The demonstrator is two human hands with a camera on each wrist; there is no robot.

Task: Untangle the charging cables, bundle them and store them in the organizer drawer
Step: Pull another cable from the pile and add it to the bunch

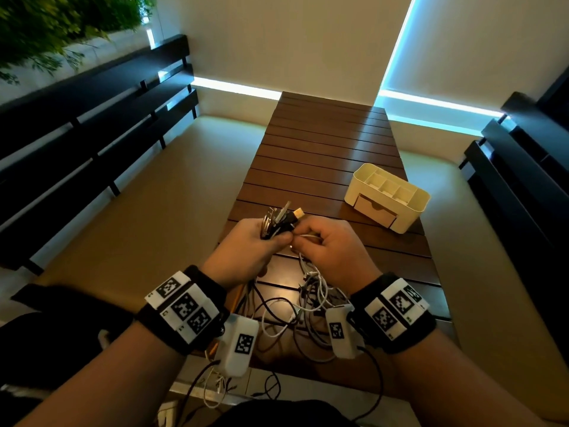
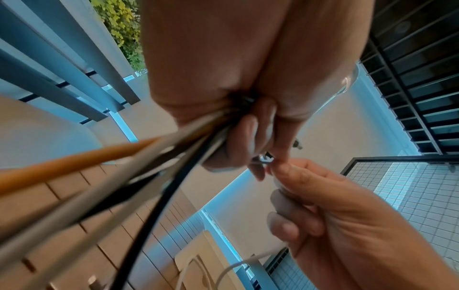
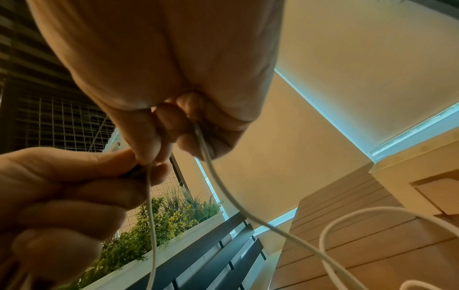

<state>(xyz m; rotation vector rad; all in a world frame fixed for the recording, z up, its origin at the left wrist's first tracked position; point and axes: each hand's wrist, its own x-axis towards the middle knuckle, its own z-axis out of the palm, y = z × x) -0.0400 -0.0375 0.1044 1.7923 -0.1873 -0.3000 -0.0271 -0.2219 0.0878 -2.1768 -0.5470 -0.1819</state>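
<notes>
two hands meet above the slatted counter (image 1: 323, 143), where the cream organizer (image 1: 414, 208) stands to the right, its drawer (image 1: 374, 211) closed; tangled cables (image 1: 308, 306) lie below the wrists. left hand (image 1: 246, 251) grips a bunch of cable ends (image 1: 278, 221); right hand (image 1: 332, 251) pinches a white cable (image 3: 223, 192).

black wristbands (image 1: 200, 306), white tagged marker blocks (image 1: 181, 303), white wrist cameras (image 1: 237, 343)

Your near bench (image 1: 308, 155) edge is clogged by the cable tangle (image 1: 308, 306); the organizer (image 1: 412, 211) blocks the right side, with bare slats beyond and left.
</notes>
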